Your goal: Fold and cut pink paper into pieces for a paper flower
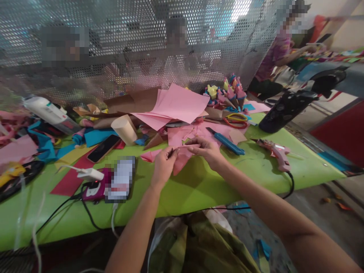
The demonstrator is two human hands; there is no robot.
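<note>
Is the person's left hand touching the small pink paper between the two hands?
Touching. The head view shows the left hand pinching the pink paper near its upper edge.

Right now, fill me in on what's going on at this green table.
The left hand and right hand both have a grip on a piece of pink paper, over the green table. Loose pink sheets lie piled beyond them. A blue cutter and a pink glue gun lie to the right, neither in hand.
</note>
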